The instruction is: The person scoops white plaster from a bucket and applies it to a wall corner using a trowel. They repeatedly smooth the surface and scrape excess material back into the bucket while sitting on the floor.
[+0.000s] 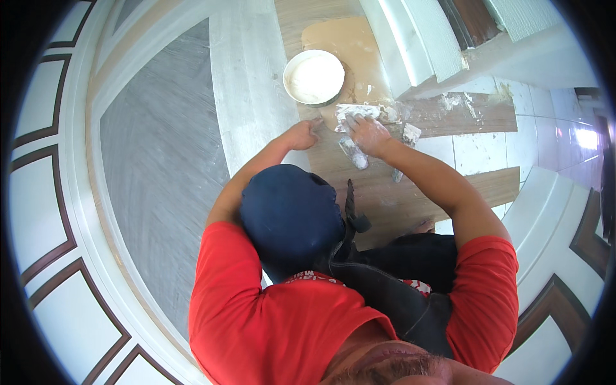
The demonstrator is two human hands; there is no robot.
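My right hand [367,135] presses its fingers on a flat scraper blade [350,117] thickly smeared with white putty, at the edge of a brown cardboard sheet [372,64]. Beside the wrist lie a whitish, putty-caked handle [353,154] and a putty knife [410,135]; whether that handle belongs to the blade is hidden by the hand. My left hand [300,135] reaches to the cardboard's near corner, its index finger stretched out and nothing visible in it. A round white tub [314,77] of white putty stands on the cardboard.
Wood-look planks [443,186] lie over white floor tiles [475,151], spotted with putty. White moulded trim [410,45] runs close on the far right. Grey floor [167,147] and a panelled white wall [42,199] are on the left. My bent knee [292,218] rises between my arms.
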